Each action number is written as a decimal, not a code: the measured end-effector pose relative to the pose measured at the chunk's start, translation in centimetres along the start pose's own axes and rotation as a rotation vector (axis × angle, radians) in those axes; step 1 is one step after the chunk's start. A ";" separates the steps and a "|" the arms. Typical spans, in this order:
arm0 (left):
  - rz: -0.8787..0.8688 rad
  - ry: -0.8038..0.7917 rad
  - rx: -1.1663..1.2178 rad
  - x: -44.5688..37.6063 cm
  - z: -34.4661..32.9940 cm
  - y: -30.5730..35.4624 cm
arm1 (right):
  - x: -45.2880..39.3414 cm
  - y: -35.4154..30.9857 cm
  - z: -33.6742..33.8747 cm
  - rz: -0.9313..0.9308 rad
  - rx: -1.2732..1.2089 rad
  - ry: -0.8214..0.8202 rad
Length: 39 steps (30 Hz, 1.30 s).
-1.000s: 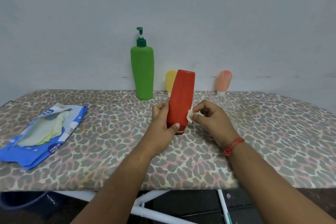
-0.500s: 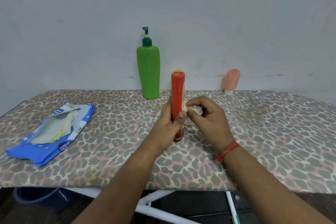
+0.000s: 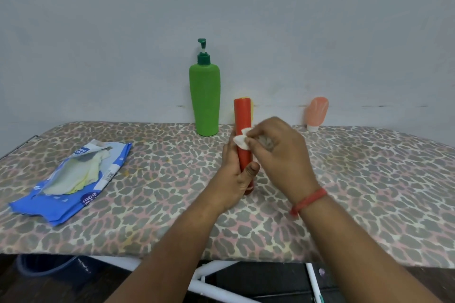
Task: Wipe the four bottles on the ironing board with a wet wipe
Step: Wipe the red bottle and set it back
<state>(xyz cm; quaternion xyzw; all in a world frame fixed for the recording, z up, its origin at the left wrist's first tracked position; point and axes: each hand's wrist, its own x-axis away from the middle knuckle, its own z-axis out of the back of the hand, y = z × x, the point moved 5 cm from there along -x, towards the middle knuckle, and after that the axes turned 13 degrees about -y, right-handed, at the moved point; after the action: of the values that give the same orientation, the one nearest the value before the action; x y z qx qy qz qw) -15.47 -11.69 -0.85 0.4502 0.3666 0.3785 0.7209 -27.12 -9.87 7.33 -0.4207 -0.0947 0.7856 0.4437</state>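
Ironing board (image 3: pixel 344 179); wipe (image 3: pixel 240 140) between fingers (image 3: pixel 253 141)

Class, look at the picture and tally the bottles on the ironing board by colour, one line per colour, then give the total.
Green pump bottle: 1
Red bottle, held by the left hand and wiped by the right hand with a wet wipe: 1
Yellow bottle, mostly hidden behind the red one: 1
Pink bottle: 1
Total: 4
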 end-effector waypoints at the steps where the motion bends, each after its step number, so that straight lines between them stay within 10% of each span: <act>1: 0.000 -0.023 0.014 0.0 -0.2 0.0 | -0.9 -0.3 0.6 -0.001 0.013 0.020; 16: 0.036 -0.004 -0.039 0.4 0.2 -0.6 | 3.6 3.2 -1.2 -0.151 -0.145 -0.140; 20: 0.120 0.025 0.216 0.1 0.5 -1.8 | 1.2 0.9 -0.6 -0.091 -0.140 0.028; 26: 0.065 0.097 0.589 -0.5 1.1 -1.9 | 3.7 -0.2 -4.1 -0.043 0.019 -0.203; 39: 0.111 0.096 0.731 -0.6 1.3 -2.3 | 4.2 1.3 -3.6 -0.152 -0.246 -0.214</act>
<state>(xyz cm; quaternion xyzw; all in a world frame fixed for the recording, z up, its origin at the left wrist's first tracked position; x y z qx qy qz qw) -14.09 -13.47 -2.47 0.6788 0.4859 0.2817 0.4730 -26.27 -8.17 1.97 -0.3773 -0.2683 0.7727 0.4343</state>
